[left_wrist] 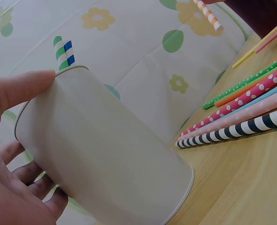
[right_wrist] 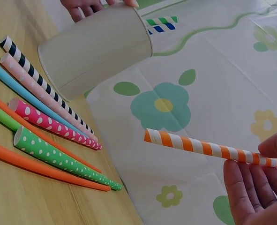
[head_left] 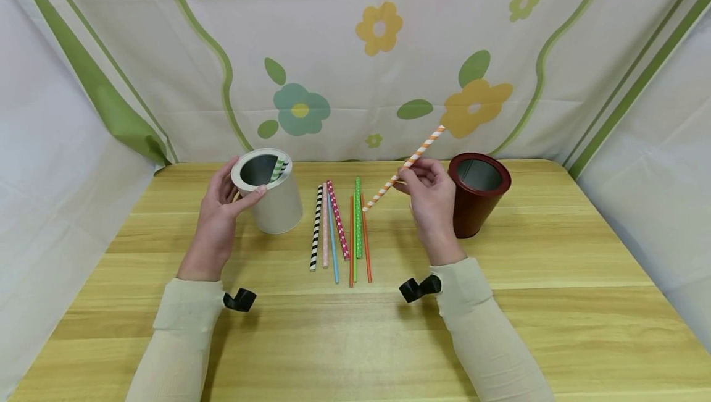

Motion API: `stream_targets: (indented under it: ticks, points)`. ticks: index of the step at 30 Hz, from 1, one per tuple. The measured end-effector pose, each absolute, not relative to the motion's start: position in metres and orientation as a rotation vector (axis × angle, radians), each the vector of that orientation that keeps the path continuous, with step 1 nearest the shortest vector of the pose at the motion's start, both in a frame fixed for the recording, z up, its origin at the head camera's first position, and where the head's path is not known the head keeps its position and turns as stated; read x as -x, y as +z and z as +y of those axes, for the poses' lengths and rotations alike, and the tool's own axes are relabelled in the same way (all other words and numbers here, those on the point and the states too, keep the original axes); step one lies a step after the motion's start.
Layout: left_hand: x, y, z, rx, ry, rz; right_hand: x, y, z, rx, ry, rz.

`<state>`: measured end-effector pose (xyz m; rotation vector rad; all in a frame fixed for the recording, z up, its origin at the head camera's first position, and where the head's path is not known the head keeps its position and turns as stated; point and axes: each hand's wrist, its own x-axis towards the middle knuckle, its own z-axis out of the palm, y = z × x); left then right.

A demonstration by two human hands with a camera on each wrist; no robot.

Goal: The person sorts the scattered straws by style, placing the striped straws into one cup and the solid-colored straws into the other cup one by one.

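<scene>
My left hand (head_left: 218,217) holds the rim of a white can (head_left: 280,207), thumb on the near side and fingers round the far side. A green-striped paper straw (left_wrist: 60,52) and a blue-striped paper straw (left_wrist: 70,53) stick out of its mouth. Between thumb and fingers, my right hand (head_left: 430,198) pinches an orange-and-white striped paper straw (head_left: 408,164), slanted in the air, its low end over the loose straws. Just right of that hand stands a dark red can (head_left: 469,213), its mouth facing up; its bottom inside is hidden.
Several straws lie on the wooden table (head_left: 355,352) between the cans, among them a black-and-white striped one (head_left: 316,229), a pink dotted one (head_left: 337,220), a blue one (head_left: 332,241) and a green dotted one (right_wrist: 65,157). A flowered cloth (head_left: 344,68) hangs behind.
</scene>
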<state>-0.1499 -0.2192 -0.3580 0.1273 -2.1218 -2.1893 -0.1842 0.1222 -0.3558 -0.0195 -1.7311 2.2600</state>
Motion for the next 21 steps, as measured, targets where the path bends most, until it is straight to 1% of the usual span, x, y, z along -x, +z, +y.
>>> stream_targets:
  ticks: [21]
  points:
    - [0.1499, -0.3574, -0.2207, -0.117, -2.202, -2.123, 0.1827, -0.3499, 0.1162, -0.04, 2.324, -1.581]
